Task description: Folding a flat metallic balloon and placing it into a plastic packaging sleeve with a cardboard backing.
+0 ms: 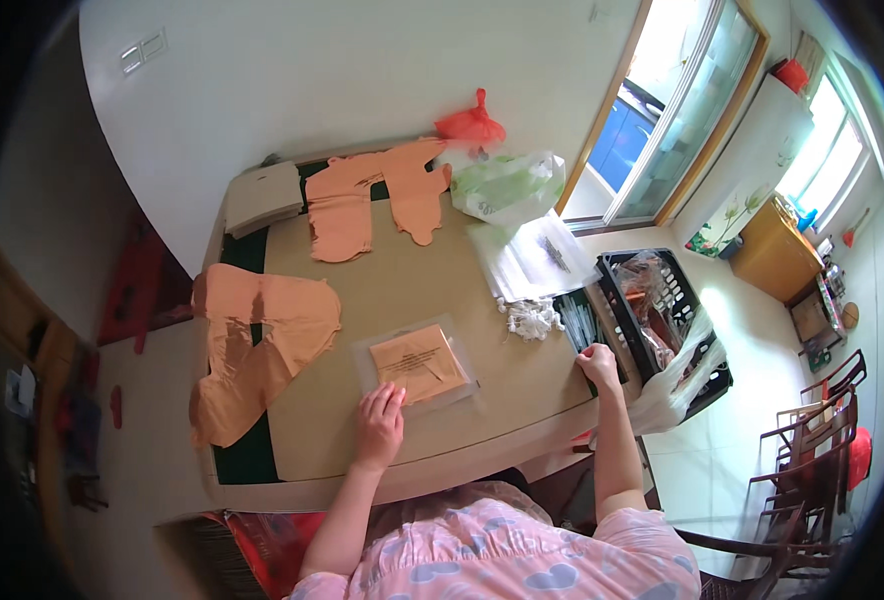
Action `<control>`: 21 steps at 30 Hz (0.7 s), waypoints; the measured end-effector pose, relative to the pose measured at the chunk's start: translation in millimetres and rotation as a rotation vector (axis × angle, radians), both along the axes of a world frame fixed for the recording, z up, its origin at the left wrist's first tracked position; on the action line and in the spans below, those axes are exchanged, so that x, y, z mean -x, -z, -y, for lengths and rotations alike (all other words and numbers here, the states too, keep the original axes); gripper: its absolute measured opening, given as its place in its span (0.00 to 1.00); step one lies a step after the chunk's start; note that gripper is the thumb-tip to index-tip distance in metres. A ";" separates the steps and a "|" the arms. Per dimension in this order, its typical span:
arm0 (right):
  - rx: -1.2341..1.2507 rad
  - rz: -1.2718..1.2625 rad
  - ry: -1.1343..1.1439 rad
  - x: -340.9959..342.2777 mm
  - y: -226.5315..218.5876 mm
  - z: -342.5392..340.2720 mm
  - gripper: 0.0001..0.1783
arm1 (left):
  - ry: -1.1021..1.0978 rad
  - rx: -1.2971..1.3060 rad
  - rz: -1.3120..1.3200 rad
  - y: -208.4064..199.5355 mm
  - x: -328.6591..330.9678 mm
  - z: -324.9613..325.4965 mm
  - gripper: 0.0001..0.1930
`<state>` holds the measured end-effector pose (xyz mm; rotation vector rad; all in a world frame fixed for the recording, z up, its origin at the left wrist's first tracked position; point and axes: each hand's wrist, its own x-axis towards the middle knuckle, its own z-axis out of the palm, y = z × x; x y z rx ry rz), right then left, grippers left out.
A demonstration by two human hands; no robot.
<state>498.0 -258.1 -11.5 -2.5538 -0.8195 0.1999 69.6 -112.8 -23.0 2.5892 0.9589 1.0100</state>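
A folded orange foil balloon (412, 358) with dark print lies inside a clear plastic bag (469, 386) near the table's front middle. At the bag's near left edge, my left hand (380, 422) has its fingers bent together over the plastic, thumb beside them. My right hand (599, 365) is closed at the near end of a bundle of thin grey straws (580, 318) by the table's right edge; what its fingertips pinch is hidden. Flat orange foil balloons lie spread out, one at the left (262, 335) and others at the back (340, 210).
White ribbon coils (532, 319) sit beside a stack of clear bags (534, 258). A black crate (682, 290) of packed pieces stands off the right edge, white strands (667, 392) hanging over it. Behind are a green-white plastic bag (509, 188), red bag (472, 124) and grey-brown stack (264, 198).
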 end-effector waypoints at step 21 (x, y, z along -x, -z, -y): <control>-0.364 -0.019 -0.667 191.5 -3.8 -1.0 0.03 | 0.038 -0.001 0.208 10.6 -0.1 -7.5 0.12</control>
